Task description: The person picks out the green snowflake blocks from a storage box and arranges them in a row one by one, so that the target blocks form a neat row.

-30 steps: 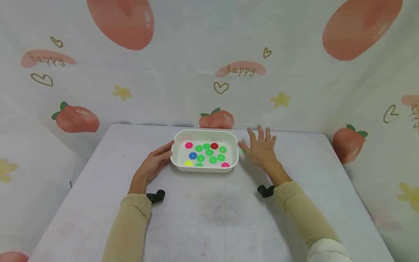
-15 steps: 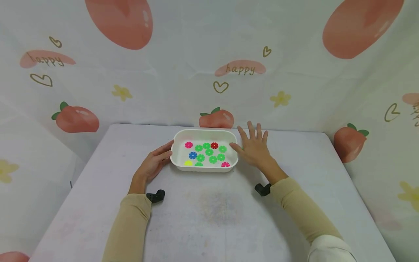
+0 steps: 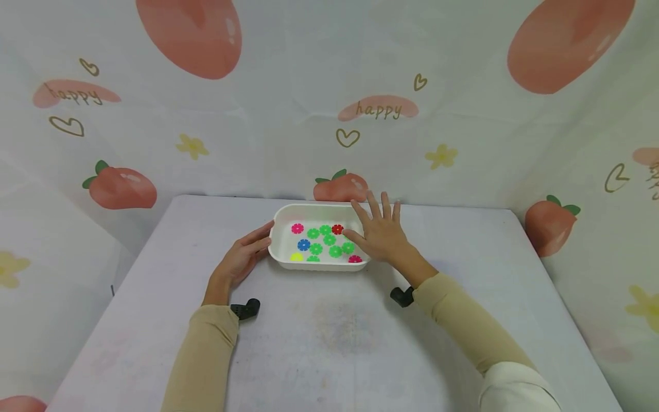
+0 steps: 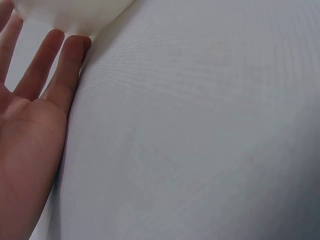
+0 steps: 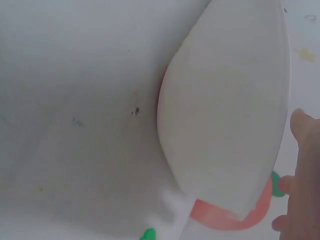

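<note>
A white rectangular plastic tub [image 3: 320, 266] stands toward the back of the table. Flat, notched disc pieces lie inside it: several green ones [image 3: 329, 240], a blue one [image 3: 304, 245], a yellow one [image 3: 296, 257], a dark red one [image 3: 337, 229] and pink ones [image 3: 297, 228]. My left hand [image 3: 240, 261] rests its extended fingertips against the tub's left outer wall, as the left wrist view also shows. My right hand [image 3: 383, 237], fingers spread and holding nothing, hovers over the tub's right end and hides that rim. In the right wrist view the tub's outer wall [image 5: 225, 110] fills the middle.
One green piece [image 5: 148, 234] lies on the table outside the tub, at its right. Behind the table [image 3: 340, 343] hangs a patterned cloth [image 3: 288, 131]. A black wrist-worn device [image 3: 245, 309] sits at the left wrist and another black device [image 3: 402, 296] at the right.
My right hand has moved left, from beside the tub to over its right end, fingers still spread. The left hand and the tub have stayed in place.
</note>
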The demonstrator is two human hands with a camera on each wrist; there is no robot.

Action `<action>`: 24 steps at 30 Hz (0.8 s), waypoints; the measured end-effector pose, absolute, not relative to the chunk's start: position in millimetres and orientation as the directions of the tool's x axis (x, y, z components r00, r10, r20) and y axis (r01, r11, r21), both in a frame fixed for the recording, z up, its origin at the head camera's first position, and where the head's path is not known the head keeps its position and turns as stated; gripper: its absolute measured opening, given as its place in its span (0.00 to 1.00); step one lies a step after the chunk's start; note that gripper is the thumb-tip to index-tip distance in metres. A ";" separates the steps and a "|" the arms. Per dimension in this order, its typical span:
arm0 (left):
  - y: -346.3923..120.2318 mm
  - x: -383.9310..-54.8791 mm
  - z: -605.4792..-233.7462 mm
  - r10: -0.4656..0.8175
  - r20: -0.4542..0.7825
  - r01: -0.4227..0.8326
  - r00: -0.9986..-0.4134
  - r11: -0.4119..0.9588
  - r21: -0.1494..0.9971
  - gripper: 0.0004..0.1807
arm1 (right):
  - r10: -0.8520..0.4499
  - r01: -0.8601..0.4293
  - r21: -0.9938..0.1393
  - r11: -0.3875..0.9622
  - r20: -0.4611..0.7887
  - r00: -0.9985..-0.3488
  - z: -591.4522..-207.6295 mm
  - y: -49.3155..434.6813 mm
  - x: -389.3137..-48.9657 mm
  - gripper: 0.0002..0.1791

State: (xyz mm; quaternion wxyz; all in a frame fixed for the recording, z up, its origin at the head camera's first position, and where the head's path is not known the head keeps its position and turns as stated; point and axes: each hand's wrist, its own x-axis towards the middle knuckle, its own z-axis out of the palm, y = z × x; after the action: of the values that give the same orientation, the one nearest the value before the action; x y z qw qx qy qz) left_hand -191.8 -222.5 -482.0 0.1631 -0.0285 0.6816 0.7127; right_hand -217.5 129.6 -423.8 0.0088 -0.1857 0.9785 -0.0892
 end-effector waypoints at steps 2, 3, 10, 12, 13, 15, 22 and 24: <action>-222.2 -192.3 -482.5 0.196 -0.259 -0.268 -0.946 -0.020 0.963 0.31 | -0.376 -0.373 -0.174 0.911 0.017 -0.927 -422.6 125.2 -217.2 0.46; -222.0 -192.5 -482.7 0.197 -0.258 -0.267 -0.946 -0.021 0.963 0.31 | -0.381 -0.377 -0.171 0.910 0.014 -0.925 -421.9 122.9 -217.1 0.46; -221.6 -192.6 -483.7 0.200 -0.256 -0.266 -0.946 -0.025 0.964 0.31 | -0.415 -0.407 -0.191 0.893 -0.004 -0.910 -412.5 105.1 -213.7 0.46; -221.8 -192.0 -483.4 0.201 -0.254 -0.264 -0.946 -0.021 0.964 0.31 | -0.424 -0.416 -0.188 0.890 -0.008 -0.905 -411.2 100.1 -213.8 0.46; -222.1 -191.7 -483.4 0.202 -0.253 -0.263 -0.946 -0.020 0.965 0.31 | -0.428 -0.419 -0.189 0.888 -0.008 -0.904 -410.8 97.7 -214.0 0.47; -222.8 -191.9 -483.7 0.203 -0.252 -0.260 -0.946 -0.018 0.965 0.31 | -0.434 -0.424 -0.193 0.885 -0.006 -0.901 -410.9 92.9 -215.2 0.47; -223.8 -192.5 -484.9 0.204 -0.257 -0.265 -0.945 -0.012 0.964 0.31 | -0.444 -0.432 -0.214 0.876 -0.009 -0.896 -414.2 78.5 -217.4 0.47; -224.0 -192.3 -484.9 0.203 -0.258 -0.267 -0.944 -0.014 0.964 0.31 | -0.455 -0.443 -0.220 0.869 -0.003 -0.890 -415.0 75.1 -217.2 0.47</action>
State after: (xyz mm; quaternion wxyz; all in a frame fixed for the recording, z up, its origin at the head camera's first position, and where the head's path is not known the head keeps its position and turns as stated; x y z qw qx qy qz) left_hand -192.3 -224.0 -484.9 0.1652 -0.0232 0.6824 0.7117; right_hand -217.2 75.1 -415.0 0.0275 -0.2325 0.9663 -0.1072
